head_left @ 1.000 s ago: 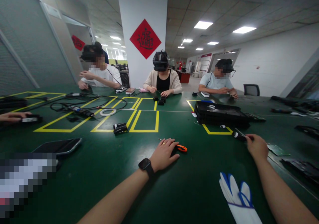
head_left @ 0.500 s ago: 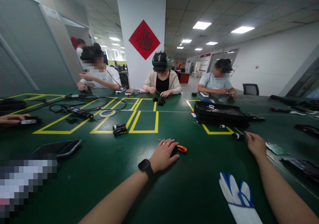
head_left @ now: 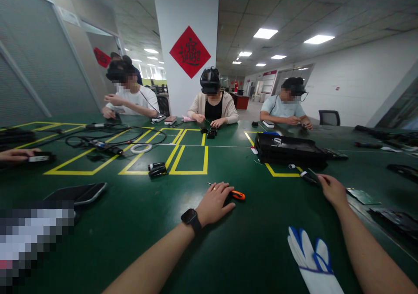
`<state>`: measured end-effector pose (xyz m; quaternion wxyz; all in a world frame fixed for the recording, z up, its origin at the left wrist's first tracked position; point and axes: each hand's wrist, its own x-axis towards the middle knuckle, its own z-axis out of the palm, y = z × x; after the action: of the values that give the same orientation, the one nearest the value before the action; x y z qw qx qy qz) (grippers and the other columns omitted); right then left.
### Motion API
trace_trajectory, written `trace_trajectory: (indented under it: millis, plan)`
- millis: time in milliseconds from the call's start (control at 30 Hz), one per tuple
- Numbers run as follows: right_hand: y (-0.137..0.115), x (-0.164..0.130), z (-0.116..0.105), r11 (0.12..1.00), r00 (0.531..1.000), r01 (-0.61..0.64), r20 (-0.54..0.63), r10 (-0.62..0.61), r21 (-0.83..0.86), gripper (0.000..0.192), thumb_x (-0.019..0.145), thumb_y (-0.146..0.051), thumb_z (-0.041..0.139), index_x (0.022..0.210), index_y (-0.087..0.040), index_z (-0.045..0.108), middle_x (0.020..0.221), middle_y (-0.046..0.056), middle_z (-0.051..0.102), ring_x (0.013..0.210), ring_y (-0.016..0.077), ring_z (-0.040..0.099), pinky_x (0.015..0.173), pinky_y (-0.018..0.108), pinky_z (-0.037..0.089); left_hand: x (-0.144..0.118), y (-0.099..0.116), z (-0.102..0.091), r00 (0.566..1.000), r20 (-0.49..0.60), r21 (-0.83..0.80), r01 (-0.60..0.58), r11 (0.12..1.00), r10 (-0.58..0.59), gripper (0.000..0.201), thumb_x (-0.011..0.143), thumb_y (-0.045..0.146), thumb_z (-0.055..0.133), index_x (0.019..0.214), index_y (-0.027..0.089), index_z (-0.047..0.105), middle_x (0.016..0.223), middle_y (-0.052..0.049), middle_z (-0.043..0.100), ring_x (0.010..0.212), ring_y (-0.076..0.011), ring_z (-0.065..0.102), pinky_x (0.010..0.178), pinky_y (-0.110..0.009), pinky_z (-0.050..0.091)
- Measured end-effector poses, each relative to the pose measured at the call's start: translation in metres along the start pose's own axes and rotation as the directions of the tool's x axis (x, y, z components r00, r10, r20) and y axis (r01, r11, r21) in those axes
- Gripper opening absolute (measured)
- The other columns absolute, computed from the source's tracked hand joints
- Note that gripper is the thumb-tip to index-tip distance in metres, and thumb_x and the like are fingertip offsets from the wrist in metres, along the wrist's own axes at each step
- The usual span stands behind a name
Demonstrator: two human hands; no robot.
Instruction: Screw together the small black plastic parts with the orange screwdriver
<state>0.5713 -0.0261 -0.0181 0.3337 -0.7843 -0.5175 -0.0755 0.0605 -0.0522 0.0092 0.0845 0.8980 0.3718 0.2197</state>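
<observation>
My left hand (head_left: 216,203), with a watch on its wrist, lies palm down over an orange-handled screwdriver (head_left: 237,195). Its thumb is apart and its fingers rest loosely across the tool, whose shaft tip shows beyond them. My right hand (head_left: 333,191) is closed in a pinch on a thin pale stick (head_left: 312,171), its exact kind unclear. Just beside those fingertips is a small black cylinder with a white band (head_left: 308,177); whether the fingers touch it I cannot tell. A white glove with blue trim (head_left: 308,252) lies between my forearms.
A black open case (head_left: 287,149) stands beyond my right hand. Green circuit boards (head_left: 363,196) lie to its right. Two black cylinders (head_left: 157,169) and cables (head_left: 104,147) are left of centre. A phone (head_left: 76,194) lies at left. A co-worker's hand (head_left: 19,155) reaches in; others sit opposite.
My right hand has shifted slightly left and forward, and the small black cylinder beside it has turned and moved left. My left hand stays on the screwdriver.
</observation>
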Motion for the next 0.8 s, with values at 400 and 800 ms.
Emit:
trace_trajectory:
  millis: [400, 800]
  plan:
    - [-0.016, 0.001, 0.012, 0.994, 0.996, 0.003, 0.089, 0.007, -0.113, 0.045, 0.079, -0.044, 0.039, 0.106, -0.014, 0.06, 0.1, 0.014, 0.061, 0.085, 0.0275, 0.056, 0.07, 0.037, 0.041, 0.0, -0.001, 0.0, 1.0, 0.0, -0.003, -0.005, 1.0, 0.005, 0.052, 0.082, 0.05, 0.036, 0.128, 0.024, 0.035, 0.13, -0.008, 0.041, 0.123, -0.0232, 0.033, 0.105, -0.046, 0.018]
    - [-0.002, -0.004, -0.001, 0.951, 0.947, -0.307, -0.112, 0.301, -0.043, 0.037, 0.073, -0.04, 0.047, 0.093, -0.015, 0.067, 0.086, 0.016, 0.064, 0.073, 0.0293, 0.055, 0.058, 0.037, 0.036, 0.0, 0.003, -0.001, 0.998, -0.055, 0.056, -0.013, 0.998, 0.016, 0.049, 0.082, 0.049, 0.037, 0.126, 0.026, 0.038, 0.13, -0.005, 0.042, 0.123, -0.0227, 0.033, 0.106, -0.043, 0.017]
